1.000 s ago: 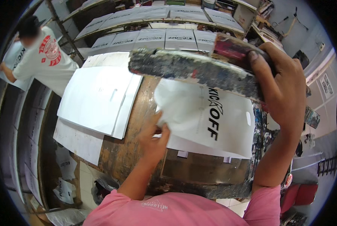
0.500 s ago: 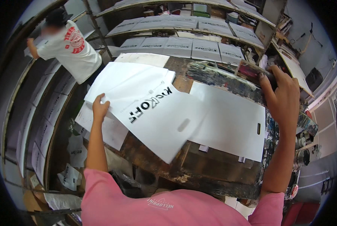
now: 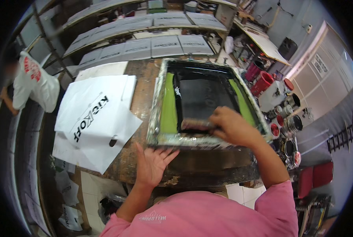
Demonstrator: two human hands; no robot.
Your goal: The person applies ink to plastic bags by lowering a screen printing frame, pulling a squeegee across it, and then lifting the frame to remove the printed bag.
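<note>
A screen-printing frame (image 3: 156, 114) lies flat on the wooden table, with dark ink around its mesh and green strips along both sides. My right hand (image 3: 233, 126) is closed around a wooden-handled squeegee (image 3: 196, 125) at the near end of the mesh. My left hand (image 3: 154, 164) is spread open, its fingertips at the frame's near left edge. To the left, a printed white bag (image 3: 95, 108) with a cut-out handle lies askew on a stack of white sheets or bags. Whatever lies under the screen is hidden.
Racks (image 3: 145, 31) behind the table hold rows of printed white bags. Cans and ink pots (image 3: 291, 124) crowd the right side. At the far left a person (image 3: 36, 81) in a white shirt stands by more shelving. Loose printed bags (image 3: 68, 187) lie below on the left.
The screen frame has come down flat over the table's right part. My left hand has let go of the printed bag and moved right. The squeegee has moved onto the mesh.
</note>
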